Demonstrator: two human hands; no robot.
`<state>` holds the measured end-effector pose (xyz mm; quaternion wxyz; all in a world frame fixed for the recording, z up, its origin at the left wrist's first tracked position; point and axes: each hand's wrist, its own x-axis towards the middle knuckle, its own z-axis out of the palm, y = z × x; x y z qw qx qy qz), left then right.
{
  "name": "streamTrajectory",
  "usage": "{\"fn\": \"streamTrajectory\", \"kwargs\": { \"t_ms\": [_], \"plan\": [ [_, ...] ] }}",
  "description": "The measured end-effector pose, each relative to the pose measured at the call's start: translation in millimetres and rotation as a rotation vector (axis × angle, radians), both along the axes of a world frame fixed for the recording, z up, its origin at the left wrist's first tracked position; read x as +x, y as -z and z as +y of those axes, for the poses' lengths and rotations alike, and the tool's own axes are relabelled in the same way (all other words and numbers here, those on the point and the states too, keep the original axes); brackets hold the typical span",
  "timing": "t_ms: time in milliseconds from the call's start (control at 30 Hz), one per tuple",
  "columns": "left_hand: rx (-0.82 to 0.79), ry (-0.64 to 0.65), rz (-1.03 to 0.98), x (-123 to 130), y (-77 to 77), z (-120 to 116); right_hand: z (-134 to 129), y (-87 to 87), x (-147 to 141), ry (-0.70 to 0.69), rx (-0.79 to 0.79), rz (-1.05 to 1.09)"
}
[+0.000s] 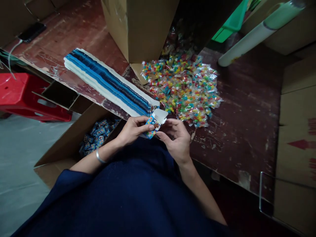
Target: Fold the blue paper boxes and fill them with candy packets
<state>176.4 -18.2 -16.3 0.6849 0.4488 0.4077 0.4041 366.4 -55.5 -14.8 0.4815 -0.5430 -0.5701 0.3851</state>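
A small printed carton (pixel 151 129), blue with coloured pictures, is pinched between the thumb and fingers of my left hand (pixel 134 130). Its white end flap (pixel 161 116) stands up and open. My right hand (pixel 178 138) is curled at the carton's open end, the thumb at its lower edge and the fingertips by the flap. Just beyond the hands, a long row of flat blue-and-white cartons (pixel 111 84) lies stacked on the table. Behind my right hand is a heap of clear packets of colourful candies (pixel 185 89).
A cardboard box (pixel 61 140) at the left holds several wrapped blue packets (pixel 98 133). A large carton (pixel 148 29) stands on the dark red table (pixel 237 125). Around it are a red stool (pixel 24 95), white tube (pixel 249 42), green basket (pixel 229 26), phone (pixel 32 32) and more cartons (pixel 296 138).
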Motion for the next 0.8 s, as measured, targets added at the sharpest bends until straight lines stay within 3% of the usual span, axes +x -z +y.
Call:
{"fn": "streamTrajectory", "kwargs": {
  "t_ms": [133, 300, 633, 800],
  "plan": [
    [0.001, -0.175, -0.019, 14.5, 9.1, -9.6, -5.4, 14.4, -15.9, 0.079, -0.049, 0.063],
    [0.144, -0.327, 0.006, 22.0, 14.1, -23.7, -0.7, 20.0, -24.8, 0.196, 0.055, 0.090],
    [0.151, 0.077, 0.026, 2.0, 6.5, -18.7, 2.6, 22.7, -15.2, 0.163, 0.225, -0.074],
    [0.186, 0.006, -0.002, 5.2, 2.6, -19.9, 7.9, 17.5, -16.8, 0.135, 0.217, 0.085]
  ]
}}
